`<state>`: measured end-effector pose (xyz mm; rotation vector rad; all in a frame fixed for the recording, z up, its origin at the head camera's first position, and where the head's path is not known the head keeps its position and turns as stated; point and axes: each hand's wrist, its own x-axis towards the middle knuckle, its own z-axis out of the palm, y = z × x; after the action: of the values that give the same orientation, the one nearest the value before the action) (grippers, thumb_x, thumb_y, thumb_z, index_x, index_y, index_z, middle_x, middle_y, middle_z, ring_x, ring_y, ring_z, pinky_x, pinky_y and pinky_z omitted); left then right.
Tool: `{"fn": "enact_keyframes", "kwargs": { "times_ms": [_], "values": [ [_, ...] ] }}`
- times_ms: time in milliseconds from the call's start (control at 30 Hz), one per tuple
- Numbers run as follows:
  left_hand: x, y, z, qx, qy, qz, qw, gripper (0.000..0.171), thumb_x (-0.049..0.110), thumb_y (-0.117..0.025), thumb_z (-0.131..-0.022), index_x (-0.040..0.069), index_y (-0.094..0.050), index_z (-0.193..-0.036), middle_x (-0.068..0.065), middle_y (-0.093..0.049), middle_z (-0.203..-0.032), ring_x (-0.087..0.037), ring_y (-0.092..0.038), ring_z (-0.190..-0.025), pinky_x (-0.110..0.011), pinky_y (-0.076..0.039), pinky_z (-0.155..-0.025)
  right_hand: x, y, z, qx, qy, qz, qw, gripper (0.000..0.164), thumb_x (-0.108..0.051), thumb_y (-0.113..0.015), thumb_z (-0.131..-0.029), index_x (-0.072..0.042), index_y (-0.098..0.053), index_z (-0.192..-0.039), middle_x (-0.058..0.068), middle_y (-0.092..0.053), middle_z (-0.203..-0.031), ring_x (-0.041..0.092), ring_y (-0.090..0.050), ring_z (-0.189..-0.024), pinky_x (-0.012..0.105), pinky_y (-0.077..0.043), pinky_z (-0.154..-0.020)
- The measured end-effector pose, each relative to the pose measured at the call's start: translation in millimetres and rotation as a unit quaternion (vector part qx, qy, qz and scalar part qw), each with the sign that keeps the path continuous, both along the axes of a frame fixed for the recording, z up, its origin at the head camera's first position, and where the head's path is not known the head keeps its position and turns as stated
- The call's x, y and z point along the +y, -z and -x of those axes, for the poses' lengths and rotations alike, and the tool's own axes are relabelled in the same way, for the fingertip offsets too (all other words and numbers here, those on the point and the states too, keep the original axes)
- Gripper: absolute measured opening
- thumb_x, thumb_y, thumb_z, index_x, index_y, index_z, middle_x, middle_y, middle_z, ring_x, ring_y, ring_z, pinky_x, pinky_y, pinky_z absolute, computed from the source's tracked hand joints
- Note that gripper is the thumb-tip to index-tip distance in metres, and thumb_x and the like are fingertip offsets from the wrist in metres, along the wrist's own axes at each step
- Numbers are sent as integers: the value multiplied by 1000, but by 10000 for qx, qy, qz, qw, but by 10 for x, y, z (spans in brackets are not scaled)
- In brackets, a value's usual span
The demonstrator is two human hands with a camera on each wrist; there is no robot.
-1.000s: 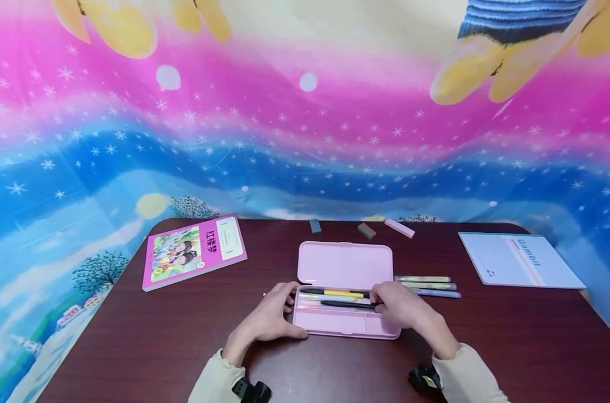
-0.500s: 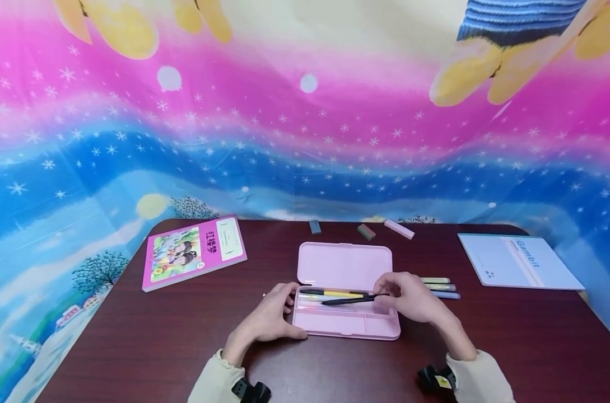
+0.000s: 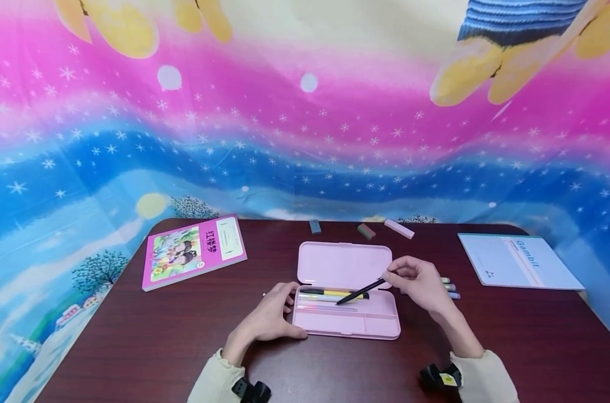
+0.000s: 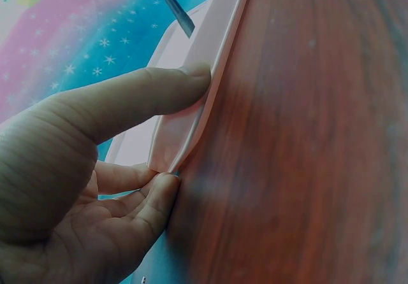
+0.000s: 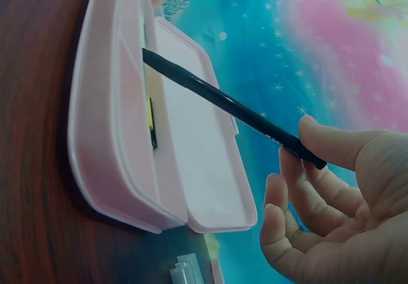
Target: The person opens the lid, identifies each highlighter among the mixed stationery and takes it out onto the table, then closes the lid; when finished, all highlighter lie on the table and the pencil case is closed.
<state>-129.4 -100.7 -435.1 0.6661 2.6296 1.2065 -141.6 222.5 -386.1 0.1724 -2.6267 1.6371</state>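
Observation:
A pink pencil case [image 3: 335, 323] lies on the table with its lid [image 3: 345, 263] swung back. My left hand [image 3: 270, 314] grips its left end; in the left wrist view the thumb lies along the front wall and fingertips curl at the corner. Between thumb and fingertips, my right hand [image 3: 419, 282] pinches a black pen [image 5: 223, 102] by one end. The pen slants down to the left, its other end over the case's long compartment. In that compartment lie a yellow-and-black pen [image 3: 335, 293] and several lighter pens, one of them pink [image 3: 330, 307]. The front compartments hold nothing.
Several capped pens [image 3: 451, 287] lie right of the case, partly behind my right hand. Behind the case are a blue-grey eraser [image 3: 315, 226], a brown-green eraser [image 3: 367, 231] and a pink stick-shaped block [image 3: 399, 228]. A pink book [image 3: 194, 252] lies left, a notebook [image 3: 521, 260] right.
My right hand has lifted the black pen from the case's long compartment and moved up and right, tilting it. The left hand stays on the case.

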Motion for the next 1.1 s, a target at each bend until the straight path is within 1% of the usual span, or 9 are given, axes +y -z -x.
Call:
{"fn": "enact_keyframes", "kwargs": {
  "times_ms": [67, 167, 267, 400, 467, 567, 733, 967, 1100],
  "values": [
    [-1, 0, -1, 1, 5, -11, 10000, 90, 25, -90, -61, -3, -44, -132, -11, -48, -113, -16, -49, -91, -28, -46, -77, 22, -10, -3, -74, 65, 133, 9999, 19, -10, -72, -85, 4, -64, -95, 8, -69, -80, 10, -62, -70, 30, -51, -62],
    [2, 2, 0, 20, 6, 16, 10000, 89, 25, -90, -61, -3, -44, -132, -11, -48, -113, -16, -49, -91, -28, -46, -77, 65, -38, -15, -191, 49, 371, 9991, 22, -11, -71, -86, 6, -63, -98, 11, -69, -81, 15, -64, -71, 33, -54, -65],
    [-2, 5, -1, 3, -17, 24, 10000, 90, 26, -90, -61, -3, -44, -132, -11, -48, -114, -16, -49, -91, -28, -46, -77, 105, -78, -21, -299, -13, 696, 9971, 25, -13, -71, -87, 6, -62, -100, 9, -70, -82, 17, -65, -72, 34, -55, -67],
    [-6, 0, 1, -14, -23, -1, 10000, 90, 26, -90, -61, -3, -43, -133, -11, -48, -114, -16, -49, -91, -28, -46, -77, 174, -137, -20, -328, -83, 1118, 9932, 17, -13, -69, -89, 0, -64, -97, -2, -70, -81, 12, -65, -73, 30, -54, -68],
    [-6, -4, 2, -22, -21, -20, 10000, 90, 26, -90, -61, -3, -44, -133, -11, -48, -114, -15, -49, -92, -28, -46, -77, 223, -160, -24, -282, -110, 1259, 9916, 10, -12, -68, -89, -5, -65, -96, -4, -70, -80, 10, -64, -72, 27, -53, -68],
    [-2, -2, 3, -20, -12, -13, 10000, 89, 26, -90, -61, -2, -44, -132, -11, -48, -114, -16, -48, -92, -28, -46, -77, 311, -176, -35, -154, -96, 1285, 9915, 5, -11, -67, -90, -10, -65, -94, -5, -69, -80, 10, -64, -72, 26, -54, -68],
    [1, -3, -3, -1, 8, -49, 10000, 89, 25, -91, -61, -3, -44, -131, -11, -48, -112, -16, -48, -91, -28, -46, -77, 480, -159, -75, -81, 27, 1000, 9949, 10, -16, -67, -90, -9, -64, -97, -6, -69, -84, 11, -65, -76, 25, -54, -70],
    [-9, 12, 5, -46, -15, -65, 10000, 89, 24, -90, -61, -3, -44, -132, -9, -48, -112, -15, -49, -90, -27, -46, -77, 866, -111, -191, -313, 164, 1264, 9913, 7, -14, -66, -91, -13, -64, -98, -6, -69, -84, 10, -64, -73, 22, -52, -67],
    [-13, 15, 5, -16, -16, -55, 10000, 89, 25, -90, -61, -3, -44, -132, -10, -48, -112, -15, -49, -90, -27, -46, -77, 1091, -82, -255, -424, 337, 1183, 9915, 6, -15, -65, -92, -13, -65, -97, -6, -70, -85, 10, -65, -74, 22, -53, -68]
  ]
}}
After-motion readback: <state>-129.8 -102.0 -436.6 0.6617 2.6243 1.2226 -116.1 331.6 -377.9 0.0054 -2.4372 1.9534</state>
